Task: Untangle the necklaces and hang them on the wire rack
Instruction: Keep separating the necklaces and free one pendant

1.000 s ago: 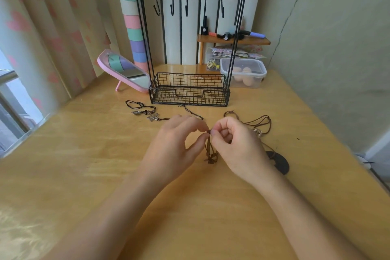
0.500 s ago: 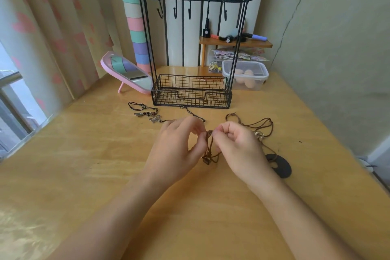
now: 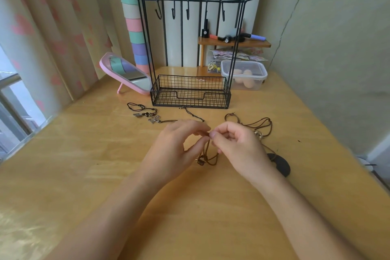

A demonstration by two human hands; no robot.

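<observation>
On the wooden table (image 3: 84, 164), both the left hand (image 3: 177, 145) and right hand (image 3: 236, 145) pinch the brown cord (image 3: 207, 152), which hangs down between them; the rack (image 3: 190, 53) stands straight ahead.

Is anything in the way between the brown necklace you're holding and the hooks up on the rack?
Nothing visible blocks it. The left hand and right hand pinch the brown necklace above the table, and the hooks hang bare. The basket of the wire rack sits under them, so the cord likely goes up over that.
</observation>
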